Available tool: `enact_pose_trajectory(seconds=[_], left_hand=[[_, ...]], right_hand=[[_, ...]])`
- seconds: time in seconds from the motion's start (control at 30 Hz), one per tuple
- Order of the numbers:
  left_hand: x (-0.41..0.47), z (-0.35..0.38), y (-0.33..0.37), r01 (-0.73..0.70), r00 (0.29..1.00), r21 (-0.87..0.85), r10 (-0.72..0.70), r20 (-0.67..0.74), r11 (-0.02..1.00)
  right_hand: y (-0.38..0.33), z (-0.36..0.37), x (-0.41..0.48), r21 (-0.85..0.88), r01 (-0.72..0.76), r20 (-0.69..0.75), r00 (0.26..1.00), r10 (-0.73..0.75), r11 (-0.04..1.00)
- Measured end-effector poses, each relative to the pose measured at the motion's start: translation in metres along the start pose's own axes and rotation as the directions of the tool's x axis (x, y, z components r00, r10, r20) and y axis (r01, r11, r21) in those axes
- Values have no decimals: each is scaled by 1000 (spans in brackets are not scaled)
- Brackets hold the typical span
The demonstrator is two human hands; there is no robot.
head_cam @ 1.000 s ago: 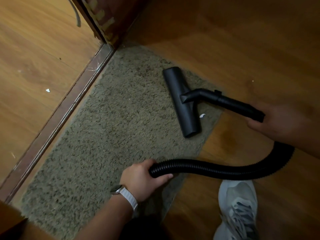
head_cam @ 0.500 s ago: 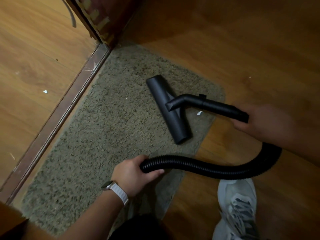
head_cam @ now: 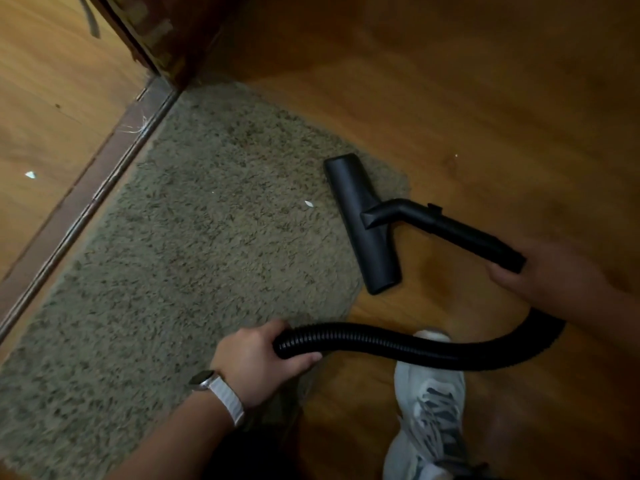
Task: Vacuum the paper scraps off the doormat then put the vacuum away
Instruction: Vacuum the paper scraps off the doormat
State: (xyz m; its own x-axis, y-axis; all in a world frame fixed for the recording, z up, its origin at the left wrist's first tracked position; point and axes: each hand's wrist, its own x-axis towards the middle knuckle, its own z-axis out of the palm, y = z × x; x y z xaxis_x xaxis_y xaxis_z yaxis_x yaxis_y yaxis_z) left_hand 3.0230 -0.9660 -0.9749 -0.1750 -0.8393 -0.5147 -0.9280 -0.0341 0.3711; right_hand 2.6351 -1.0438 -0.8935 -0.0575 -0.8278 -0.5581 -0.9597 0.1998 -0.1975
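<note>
- Unfinished: paper scrap (head_cam: 308, 203) lying on doormat (head_cam: 194, 244), just beside nozzle (head_cam: 363, 223)
- Left hand (head_cam: 263, 355) curled round hose (head_cam: 398, 344), right hand (head_cam: 543, 275) gripping wand (head_cam: 460, 233)
- Stowing not started

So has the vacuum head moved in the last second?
Yes. The vacuum head slid right to the right edge of the doormat; its near end now overhangs the wood floor.

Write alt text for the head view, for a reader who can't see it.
A person's right hand holds a black vacuum wand whose floor nozzle rests on the right edge of the doormat, beside one white paper scrap. The left hand grips the ribbed hose near a grey shoe on wooden floor.
</note>
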Motion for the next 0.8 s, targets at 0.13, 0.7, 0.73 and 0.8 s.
enact_pose_trajectory(seconds=[0.13,0.7,0.73,0.8], left_hand=[[2,-2,-2,25,1000,15,-25,4,1000],[5,-22,-22,101,994,-26,-102,-29,995],[4,-22,-22,102,995,-27,-103,-20,994],[5,-23,-24,106,994,-33,-106,-13,994]], right_hand=[[-15,15,9,-9,88,21,996,-88,996],[-75,6,53,-95,236,-50,969,-241,967],[-79,7,53,-105,259,-35,964,-264,960],[-82,6,56,-96,265,-23,963,-268,959]])
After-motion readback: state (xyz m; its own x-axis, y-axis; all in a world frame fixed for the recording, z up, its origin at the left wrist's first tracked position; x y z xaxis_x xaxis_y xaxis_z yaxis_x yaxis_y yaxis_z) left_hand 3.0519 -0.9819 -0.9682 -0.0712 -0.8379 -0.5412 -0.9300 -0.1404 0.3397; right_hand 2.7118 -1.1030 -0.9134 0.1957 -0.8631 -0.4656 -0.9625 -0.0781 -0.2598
